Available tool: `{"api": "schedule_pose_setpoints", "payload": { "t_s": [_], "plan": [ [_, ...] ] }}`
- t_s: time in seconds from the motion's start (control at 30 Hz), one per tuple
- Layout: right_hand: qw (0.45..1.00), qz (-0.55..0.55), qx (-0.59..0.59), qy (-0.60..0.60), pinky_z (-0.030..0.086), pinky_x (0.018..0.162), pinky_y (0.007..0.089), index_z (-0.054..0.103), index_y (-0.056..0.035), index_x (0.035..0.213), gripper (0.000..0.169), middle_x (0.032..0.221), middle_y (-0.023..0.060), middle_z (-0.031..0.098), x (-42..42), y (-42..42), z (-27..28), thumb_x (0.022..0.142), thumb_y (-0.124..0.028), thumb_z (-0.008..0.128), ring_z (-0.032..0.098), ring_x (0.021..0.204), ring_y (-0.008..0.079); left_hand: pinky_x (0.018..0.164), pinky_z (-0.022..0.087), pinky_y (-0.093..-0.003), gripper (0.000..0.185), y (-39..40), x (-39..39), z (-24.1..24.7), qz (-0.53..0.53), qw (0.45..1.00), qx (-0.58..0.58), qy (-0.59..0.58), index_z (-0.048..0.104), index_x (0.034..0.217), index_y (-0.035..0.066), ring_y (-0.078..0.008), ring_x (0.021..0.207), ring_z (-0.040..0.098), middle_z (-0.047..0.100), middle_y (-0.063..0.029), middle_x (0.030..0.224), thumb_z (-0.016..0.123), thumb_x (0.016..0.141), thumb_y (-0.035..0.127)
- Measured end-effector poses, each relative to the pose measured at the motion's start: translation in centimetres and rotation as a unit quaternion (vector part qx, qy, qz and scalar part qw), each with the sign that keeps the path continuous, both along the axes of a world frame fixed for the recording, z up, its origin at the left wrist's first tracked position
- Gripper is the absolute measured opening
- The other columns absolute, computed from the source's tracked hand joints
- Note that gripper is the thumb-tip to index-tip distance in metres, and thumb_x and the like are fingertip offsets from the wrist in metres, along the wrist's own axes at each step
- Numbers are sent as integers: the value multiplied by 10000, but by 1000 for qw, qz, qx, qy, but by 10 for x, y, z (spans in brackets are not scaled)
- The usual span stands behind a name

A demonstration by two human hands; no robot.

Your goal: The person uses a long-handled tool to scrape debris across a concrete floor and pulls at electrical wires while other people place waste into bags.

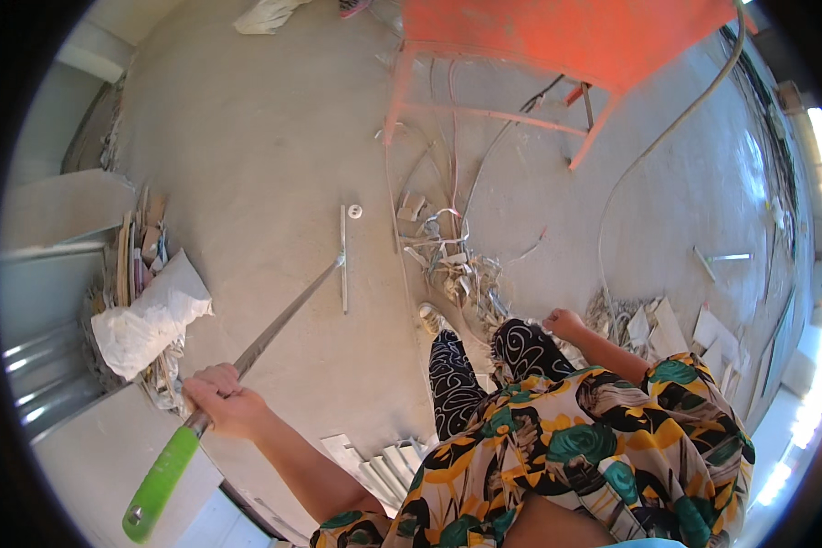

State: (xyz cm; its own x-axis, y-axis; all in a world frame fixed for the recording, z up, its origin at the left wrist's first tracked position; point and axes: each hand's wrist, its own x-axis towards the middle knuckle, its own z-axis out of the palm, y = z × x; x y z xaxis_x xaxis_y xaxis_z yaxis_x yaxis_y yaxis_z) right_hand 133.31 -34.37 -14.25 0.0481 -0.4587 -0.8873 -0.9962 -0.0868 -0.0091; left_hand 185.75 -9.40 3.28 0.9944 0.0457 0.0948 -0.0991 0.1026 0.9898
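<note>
My left hand (225, 403) is closed around the metal pole of a long-handled floor squeegee or scraper (288, 312), just above its green grip (163, 479). The tool's thin, straight head (344, 259) lies on the dusty concrete floor, with a small round white disc (355, 211) close beside its far end. My right hand (563, 323) hangs near my right knee, fingers curled, with no object visible in it. Between the tool's head and my right hand lies a heap of debris (462, 274), made of scraps, strips and wires, in front of my feet.
An orange metal table (520, 113) stands ahead, with cables running beneath it. A hose (647, 147) curves down on the right. At left, a white sack (152, 315) leans by wood offcuts. Board scraps (664, 329) lie at right, strips (387, 472) near my left side.
</note>
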Motion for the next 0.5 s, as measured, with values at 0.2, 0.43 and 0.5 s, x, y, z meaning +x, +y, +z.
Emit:
{"api": "schedule_pose_setpoints", "payload": {
  "t_s": [0.2, 0.43, 0.5],
  "plan": [
    [997, -46, -21, -52, 483, 736, 420, 650, -42, 827, 379, 809, 177, 652, 30, 46, -25, 755, -411, 605, 629, 793, 322, 464, 229, -259, 387, 24, 34, -50, -21, 1000, -7, -4, 244, 580, 138, -85, 443, 215, 216, 30, 496, 481, 885, 170],
    [973, 222, -13, -58, 514, 707, 357, 641, -148, 853, 142, 855, 34, 641, -56, 75, -109, 761, -240, 585, 600, 928, 223, 489, 208, -263, 406, -5, 17, -74, -49, 999, 21, 9, 240, 585, 156, -83, 471, 213, 201, 49, 509, 482, 905, 220],
    [921, 382, -5, -79, 511, 707, 353, 655, -133, 942, 197, 860, 61, 644, -87, 85, -142, 834, -261, 552, 616, 873, 251, 493, 205, -265, 411, -7, 17, -91, -98, 994, 38, 3, 242, 584, 158, -83, 472, 210, 198, 51, 509, 483, 908, 238]
  ]
}}
